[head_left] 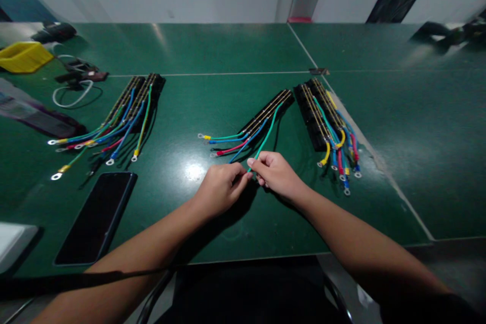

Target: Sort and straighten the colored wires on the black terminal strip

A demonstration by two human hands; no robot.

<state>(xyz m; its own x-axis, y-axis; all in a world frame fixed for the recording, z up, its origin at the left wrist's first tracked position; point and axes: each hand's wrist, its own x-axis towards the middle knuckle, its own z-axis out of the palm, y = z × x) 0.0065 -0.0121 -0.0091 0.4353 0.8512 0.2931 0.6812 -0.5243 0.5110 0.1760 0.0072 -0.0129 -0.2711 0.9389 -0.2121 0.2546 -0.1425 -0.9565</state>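
Both of my hands meet at the lower end of a green wire, near the middle of the table. My right hand pinches the wire between thumb and fingers. Beside it, my left hand is closed at the wire's end, its fingertips almost touching the right ones. The wire runs up to a black terminal strip with brass-coloured bars. Other blue, green and red wires with ring lugs fan out from that strip to the left. The end of the green wire is hidden by my fingers.
Two wired strips lie to the left and two more to the right. A phone rests near the front edge, left of my arm. A yellow bin and a white cable sit at the far left.
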